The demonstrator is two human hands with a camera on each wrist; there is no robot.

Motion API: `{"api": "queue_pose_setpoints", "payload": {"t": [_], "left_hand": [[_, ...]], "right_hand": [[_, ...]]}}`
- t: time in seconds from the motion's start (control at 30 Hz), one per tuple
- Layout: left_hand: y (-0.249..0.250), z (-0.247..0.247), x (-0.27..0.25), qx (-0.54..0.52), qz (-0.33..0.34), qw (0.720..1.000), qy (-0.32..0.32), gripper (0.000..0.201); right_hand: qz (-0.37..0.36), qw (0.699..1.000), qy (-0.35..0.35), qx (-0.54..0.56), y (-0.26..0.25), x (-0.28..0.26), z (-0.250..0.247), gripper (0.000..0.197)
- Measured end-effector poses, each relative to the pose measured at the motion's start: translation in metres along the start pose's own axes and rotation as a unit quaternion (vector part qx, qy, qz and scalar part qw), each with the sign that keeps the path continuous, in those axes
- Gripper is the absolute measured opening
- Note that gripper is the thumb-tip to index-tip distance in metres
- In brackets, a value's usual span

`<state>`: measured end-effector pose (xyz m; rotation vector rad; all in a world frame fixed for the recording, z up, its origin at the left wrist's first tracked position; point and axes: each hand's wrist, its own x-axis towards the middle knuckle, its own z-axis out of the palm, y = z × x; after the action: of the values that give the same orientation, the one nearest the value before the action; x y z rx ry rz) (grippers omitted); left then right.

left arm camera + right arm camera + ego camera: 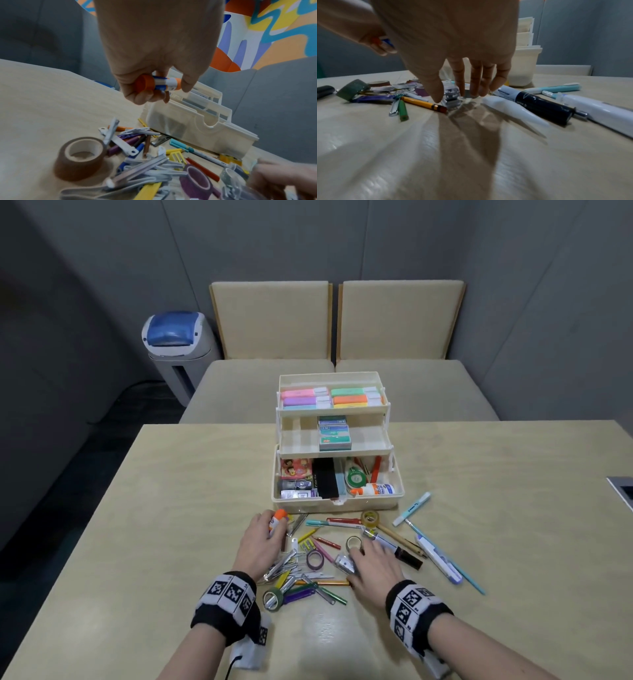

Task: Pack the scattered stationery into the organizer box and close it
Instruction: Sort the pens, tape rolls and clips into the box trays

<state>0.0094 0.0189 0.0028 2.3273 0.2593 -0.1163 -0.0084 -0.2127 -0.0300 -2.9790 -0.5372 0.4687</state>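
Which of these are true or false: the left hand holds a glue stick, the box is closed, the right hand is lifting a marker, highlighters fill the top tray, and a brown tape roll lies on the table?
1. The left hand holds a glue stick. True.
2. The organizer box is closed. False: it stands open, trays stepped back.
3. The right hand is lifting a marker. False: its fingers reach down at a small clear item; the black marker lies on the table.
4. Colourful highlighters fill the top tray. True.
5. A brown tape roll lies on the table. True.

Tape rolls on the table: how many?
4 visible: green roll nearest the camera, purple roll mid-pile, clear roll by the right hand, yellowish roll before the box. More may be hidden.
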Motion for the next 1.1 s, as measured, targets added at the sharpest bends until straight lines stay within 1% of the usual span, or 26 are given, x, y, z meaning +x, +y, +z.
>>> {"api": "queue_pose_setpoints", "payload": {"t": [0.13,0.2,0.27,0.33,0.37,0.43,0.47,0.5,0.53,0.6,0.63,0.67,0.7,0.73,0.8,0.87,0.93,1.0,1.1], "left_hand": [[0.010,0.001,0.009,-0.075,0.005,0.997,-0.022,0.027],[0.018,0.000,0.015,-0.080,0.019,0.996,-0.028,0.031],[0.028,-0.004,0.025,-0.072,0.048,0.996,-0.033,0.032],[0.037,-0.008,0.037,-0.066,0.082,0.994,-0.036,0.033],[0.042,-0.008,0.044,-0.060,0.098,0.993,-0.037,0.033],[0.049,-0.006,0.061,-0.034,0.121,0.991,-0.042,0.033],[0.054,-0.004,0.069,-0.020,0.132,0.990,-0.047,0.032],[0.059,-0.001,0.078,-0.009,0.141,0.988,-0.053,0.031],[0.064,0.003,0.086,0.002,0.150,0.987,-0.059,0.030],[0.074,0.009,0.101,0.015,0.155,0.985,-0.073,0.031],[0.079,0.012,0.106,0.018,0.152,0.984,-0.086,0.031],[0.082,0.015,0.110,0.025,0.150,0.983,-0.106,0.031],[0.085,0.018,0.114,0.042,0.148,0.979,-0.134,0.030],[0.087,0.022,0.117,0.070,0.146,0.973,-0.164,0.030],[0.090,0.029,0.123,0.143,0.135,0.954,-0.225,0.027],[0.093,0.034,0.128,0.223,0.122,0.925,-0.283,0.026],[0.097,0.035,0.133,0.285,0.110,0.899,-0.314,0.027],[0.099,0.037,0.137,0.305,0.102,0.891,-0.320,0.026],[0.101,0.044,0.139,0.277,0.101,0.901,-0.317,0.023]], "right_hand": [[-0.001,1.000,0.005,0.025,-0.007,0.010,-0.004,0.033],[-0.003,0.999,-0.009,0.031,-0.010,0.015,-0.006,0.031],[0.003,0.998,-0.016,0.056,-0.008,0.022,-0.011,0.029],[0.020,0.991,-0.031,0.132,-0.002,0.026,-0.020,0.027],[0.029,0.982,-0.036,0.184,0.002,0.026,-0.026,0.025],[0.053,0.955,-0.042,0.288,0.012,0.027,-0.037,0.022],[0.073,0.938,-0.035,0.338,0.017,0.028,-0.044,0.021],[0.099,0.911,-0.023,0.400,0.023,0.029,-0.050,0.019],[0.134,0.867,-0.011,0.479,0.028,0.030,-0.055,0.018],[0.200,0.737,0.012,0.646,0.040,0.033,-0.068,0.016],[0.220,0.682,0.030,0.696,0.046,0.035,-0.074,0.017],[0.234,0.654,0.048,0.718,0.054,0.037,-0.078,0.019],[0.240,0.641,0.062,0.727,0.060,0.039,-0.083,0.021],[0.242,0.636,0.076,0.729,0.067,0.042,-0.084,0.022],[0.246,0.639,0.089,0.724,0.075,0.048,-0.087,0.023],[0.243,0.649,0.075,0.717,0.076,0.053,-0.088,0.021],[0.238,0.660,0.059,0.710,0.073,0.056,-0.088,0.020],[0.232,0.667,0.047,0.706,0.069,0.059,-0.089,0.020],[0.233,0.670,0.047,0.703,0.062,0.064,-0.090,0.019]]}}
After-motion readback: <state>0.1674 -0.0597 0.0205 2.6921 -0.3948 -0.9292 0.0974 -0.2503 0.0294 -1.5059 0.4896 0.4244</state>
